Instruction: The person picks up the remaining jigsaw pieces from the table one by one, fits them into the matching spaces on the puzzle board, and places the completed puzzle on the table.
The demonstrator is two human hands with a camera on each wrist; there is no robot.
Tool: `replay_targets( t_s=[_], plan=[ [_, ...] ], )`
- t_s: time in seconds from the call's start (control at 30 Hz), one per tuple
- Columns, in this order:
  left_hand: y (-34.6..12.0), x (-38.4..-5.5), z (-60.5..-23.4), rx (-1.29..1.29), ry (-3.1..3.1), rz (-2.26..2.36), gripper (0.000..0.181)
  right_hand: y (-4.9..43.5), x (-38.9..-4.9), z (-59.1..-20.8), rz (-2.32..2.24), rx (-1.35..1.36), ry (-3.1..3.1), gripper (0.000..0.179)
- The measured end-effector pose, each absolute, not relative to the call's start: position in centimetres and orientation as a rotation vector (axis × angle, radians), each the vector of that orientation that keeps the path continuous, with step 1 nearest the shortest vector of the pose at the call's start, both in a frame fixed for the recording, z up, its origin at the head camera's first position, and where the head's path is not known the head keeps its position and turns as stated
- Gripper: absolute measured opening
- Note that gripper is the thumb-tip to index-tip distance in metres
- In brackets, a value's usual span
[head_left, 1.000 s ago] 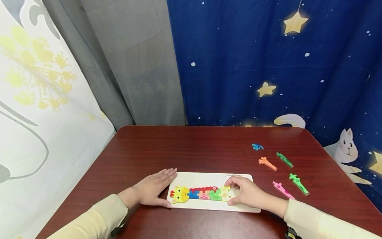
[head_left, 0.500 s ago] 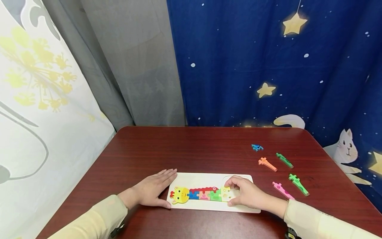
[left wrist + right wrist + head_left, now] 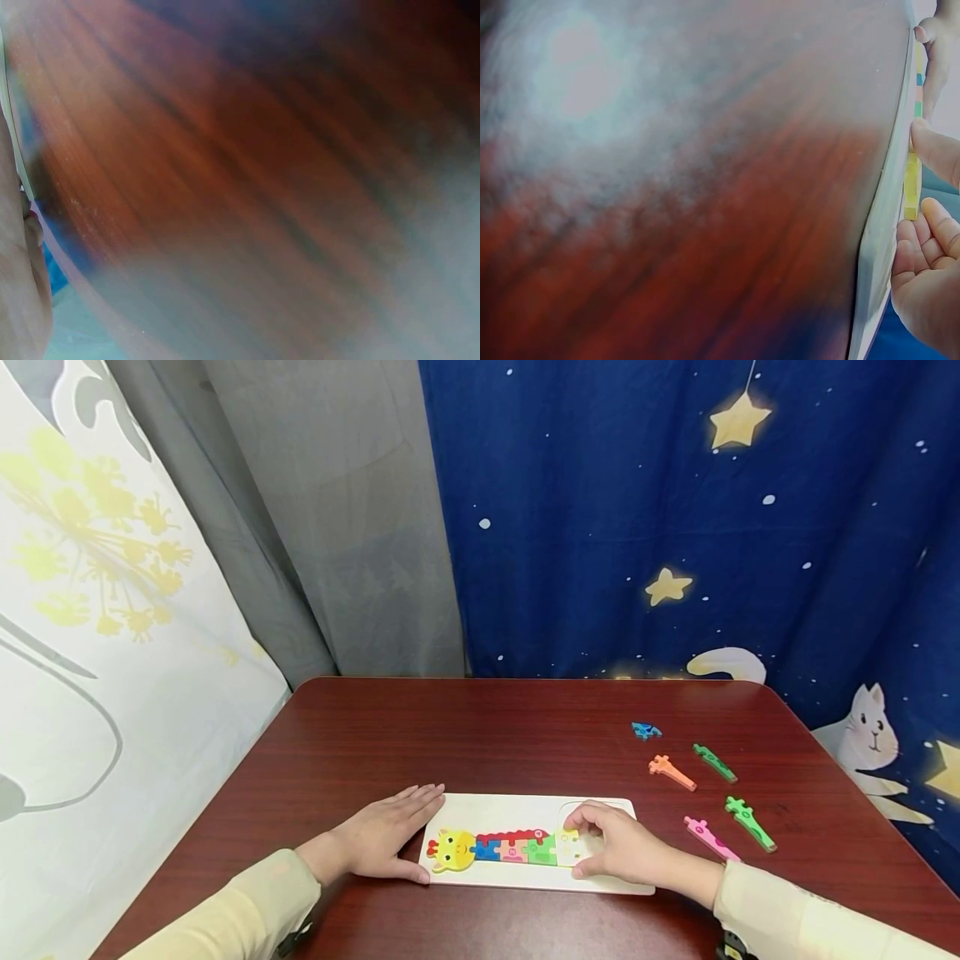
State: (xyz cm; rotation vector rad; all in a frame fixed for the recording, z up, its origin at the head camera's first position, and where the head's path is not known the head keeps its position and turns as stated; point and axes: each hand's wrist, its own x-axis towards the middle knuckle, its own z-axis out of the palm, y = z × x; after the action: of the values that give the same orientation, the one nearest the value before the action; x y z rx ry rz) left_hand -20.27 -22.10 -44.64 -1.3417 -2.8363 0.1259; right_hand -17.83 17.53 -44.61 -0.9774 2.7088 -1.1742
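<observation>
A white puzzle board (image 3: 502,808) lies near the table's front, holding a giraffe puzzle. Its yellow head (image 3: 454,852) is at the left, followed by blue, pink and green body pieces (image 3: 542,850) under a red mane strip (image 3: 512,835). My right hand (image 3: 621,843) pinches a pale yellow piece (image 3: 567,850) at the row's right end, thumb on the near side and fingers on the far side. In the right wrist view, that yellow piece (image 3: 911,187) shows between thumb and fingers. My left hand (image 3: 386,835) rests with fingers extended at the board's left edge.
Loose puzzle pieces lie on the dark red table (image 3: 420,727) to the right: blue (image 3: 647,731), orange (image 3: 672,772), dark green (image 3: 715,762), bright green (image 3: 751,823) and pink (image 3: 710,838). The pink one is close to my right sleeve (image 3: 787,902). Curtains hang behind the table.
</observation>
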Motion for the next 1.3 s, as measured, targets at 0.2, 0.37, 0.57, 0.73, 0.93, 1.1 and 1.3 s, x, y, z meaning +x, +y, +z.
replay_targets(
  t_s=[0.2,0.37,0.57,0.73,0.93,1.1,1.3],
  plan=[
    [-22.2,-20.3,-44.7,-1.345,-2.831,0.131,0.108,17.6,-17.9,-44.2,-1.191,-0.974,2.713,0.046],
    [-22.2,-20.3,-44.6,-1.343,-2.838,0.130,0.108,17.7,-18.1,-43.8,-1.190,-0.942,2.734,0.046],
    [-22.2,-20.3,-44.6,-1.346,-2.837,0.123,0.108,17.9,-18.6,-43.4,-1.196,-0.900,2.753,0.045],
    [-22.1,-20.3,-44.6,-1.350,-2.841,0.116,0.108,18.3,-19.2,-43.1,-1.200,-0.858,2.779,0.045],
    [-22.1,-20.2,-44.6,-1.347,-2.850,0.112,0.108,19.0,-20.1,-42.5,-1.236,-0.782,2.827,0.046],
    [-22.1,-20.2,-44.6,-1.344,-2.849,0.107,0.108,19.6,-21.0,-42.4,-1.246,-0.725,2.878,0.047],
    [-22.1,-20.1,-44.6,-1.338,-2.851,0.106,0.107,20.3,-22.1,-42.4,-1.239,-0.657,2.938,0.048]
  ],
)
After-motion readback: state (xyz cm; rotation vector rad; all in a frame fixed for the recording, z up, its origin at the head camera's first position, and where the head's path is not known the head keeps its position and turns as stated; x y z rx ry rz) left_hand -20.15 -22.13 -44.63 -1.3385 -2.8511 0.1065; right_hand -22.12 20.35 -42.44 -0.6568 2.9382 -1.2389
